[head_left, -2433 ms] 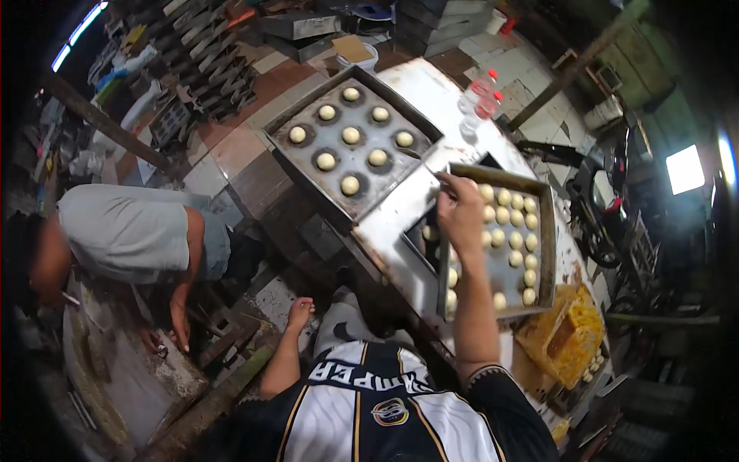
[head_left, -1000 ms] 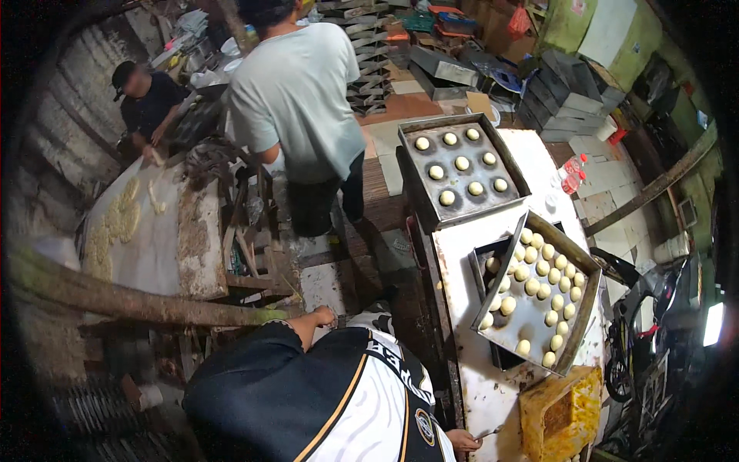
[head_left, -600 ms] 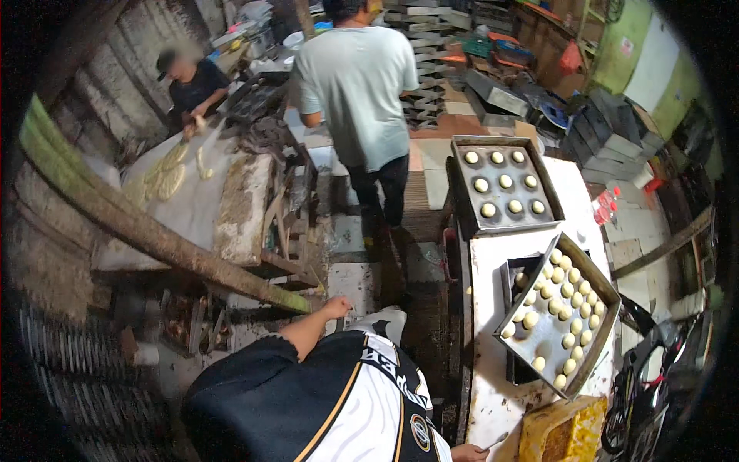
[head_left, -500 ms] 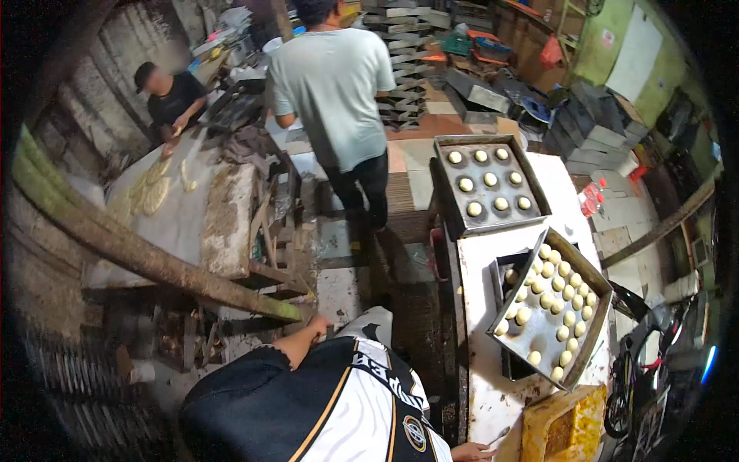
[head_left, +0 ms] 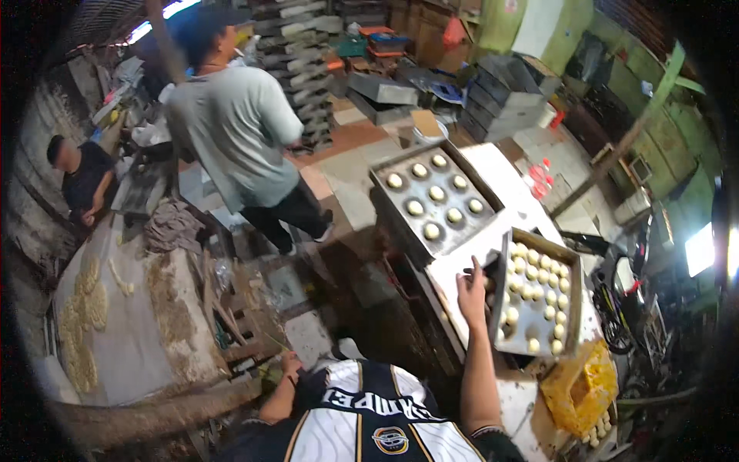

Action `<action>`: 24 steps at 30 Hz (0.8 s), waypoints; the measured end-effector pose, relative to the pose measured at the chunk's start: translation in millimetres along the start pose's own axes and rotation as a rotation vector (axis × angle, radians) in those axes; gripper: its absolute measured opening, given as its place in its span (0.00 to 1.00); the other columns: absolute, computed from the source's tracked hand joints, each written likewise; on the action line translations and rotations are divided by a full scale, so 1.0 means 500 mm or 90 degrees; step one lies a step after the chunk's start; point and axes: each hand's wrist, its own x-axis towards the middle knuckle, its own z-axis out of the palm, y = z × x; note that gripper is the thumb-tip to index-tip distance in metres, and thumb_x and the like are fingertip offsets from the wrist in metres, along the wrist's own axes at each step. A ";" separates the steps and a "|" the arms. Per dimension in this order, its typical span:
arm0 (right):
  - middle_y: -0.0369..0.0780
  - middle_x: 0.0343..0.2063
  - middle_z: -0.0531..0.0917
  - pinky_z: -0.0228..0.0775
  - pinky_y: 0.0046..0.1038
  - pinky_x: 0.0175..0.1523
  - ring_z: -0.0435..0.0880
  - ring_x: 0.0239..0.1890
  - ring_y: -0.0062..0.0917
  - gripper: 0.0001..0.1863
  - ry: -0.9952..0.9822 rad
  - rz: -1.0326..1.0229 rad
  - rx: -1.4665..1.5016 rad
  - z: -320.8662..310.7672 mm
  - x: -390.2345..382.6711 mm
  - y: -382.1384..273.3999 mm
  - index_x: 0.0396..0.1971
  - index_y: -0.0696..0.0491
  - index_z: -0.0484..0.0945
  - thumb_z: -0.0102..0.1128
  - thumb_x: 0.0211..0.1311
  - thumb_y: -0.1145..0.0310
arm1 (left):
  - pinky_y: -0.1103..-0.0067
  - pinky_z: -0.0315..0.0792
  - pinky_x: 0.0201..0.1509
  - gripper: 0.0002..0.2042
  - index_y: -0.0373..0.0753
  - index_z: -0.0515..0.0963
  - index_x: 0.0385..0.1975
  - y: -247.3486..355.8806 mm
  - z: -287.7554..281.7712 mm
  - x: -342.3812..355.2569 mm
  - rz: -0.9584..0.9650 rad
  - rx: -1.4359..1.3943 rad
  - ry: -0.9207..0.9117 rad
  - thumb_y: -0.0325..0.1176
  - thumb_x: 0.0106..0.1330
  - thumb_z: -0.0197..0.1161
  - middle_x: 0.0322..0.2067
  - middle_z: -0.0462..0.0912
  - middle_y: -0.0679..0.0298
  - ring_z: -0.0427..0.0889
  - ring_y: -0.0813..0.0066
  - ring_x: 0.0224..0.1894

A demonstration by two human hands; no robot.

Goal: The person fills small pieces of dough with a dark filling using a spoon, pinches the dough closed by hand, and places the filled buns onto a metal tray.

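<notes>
My right hand (head_left: 471, 292) reaches over the white table (head_left: 531, 404), its fingers stretched out beside the left wall of a metal tray. That tray (head_left: 508, 269) is full of pale round dough balls (head_left: 544, 262) and rests tilted on another pan beneath it. Beyond my fingers stands a second metal tray (head_left: 408, 218), where dough balls (head_left: 436, 192) sit spaced in rows. Down at my left side, my left hand (head_left: 290, 365) hangs near a wooden beam. Its fingers are too small and blurred to make out.
A yellow crate (head_left: 558, 389) sits at the table's near end, with more dough balls beside it. A person in a grey shirt (head_left: 235, 131) stands ahead. At left, another person works by a dough-covered table (head_left: 135, 308). A wooden beam (head_left: 165, 412) crosses low on the left.
My right hand has come up from the table's near end to the tray of dough balls. The view has turned rightward. The grey-shirted person has turned partly sideways.
</notes>
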 end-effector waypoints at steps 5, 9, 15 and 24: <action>0.60 0.68 0.69 0.59 0.39 0.73 0.71 0.69 0.49 0.43 0.154 0.312 0.158 0.185 0.262 0.265 0.74 0.67 0.54 0.59 0.70 0.54 | 0.70 0.73 0.25 0.11 0.41 0.82 0.48 0.133 0.024 0.090 -0.101 0.068 -0.055 0.35 0.69 0.61 0.21 0.77 0.66 0.79 0.69 0.20; 0.71 0.61 0.71 0.62 0.47 0.71 0.72 0.65 0.61 0.55 0.227 0.349 -0.021 0.284 0.288 0.223 0.76 0.66 0.39 0.63 0.61 0.57 | 0.71 0.67 0.21 0.26 0.41 0.83 0.48 0.130 -0.054 0.045 -0.112 0.176 0.007 0.58 0.77 0.49 0.14 0.73 0.68 0.69 0.72 0.13; 0.67 0.52 0.78 0.66 0.49 0.66 0.77 0.56 0.63 0.38 0.138 0.295 -0.132 0.284 0.256 0.227 0.69 0.66 0.61 0.57 0.56 0.70 | 0.68 0.73 0.34 0.37 0.45 0.89 0.37 0.102 -0.077 0.041 -0.043 0.192 0.060 0.68 0.76 0.37 0.26 0.86 0.61 0.80 0.65 0.26; 0.65 0.51 0.71 0.60 0.50 0.65 0.70 0.56 0.60 0.26 0.214 0.259 -0.142 0.322 0.223 0.189 0.55 0.73 0.66 0.53 0.58 0.76 | 0.64 0.74 0.44 0.36 0.44 0.89 0.34 0.186 0.001 0.090 -0.059 0.479 0.159 0.66 0.77 0.39 0.32 0.88 0.57 0.83 0.57 0.36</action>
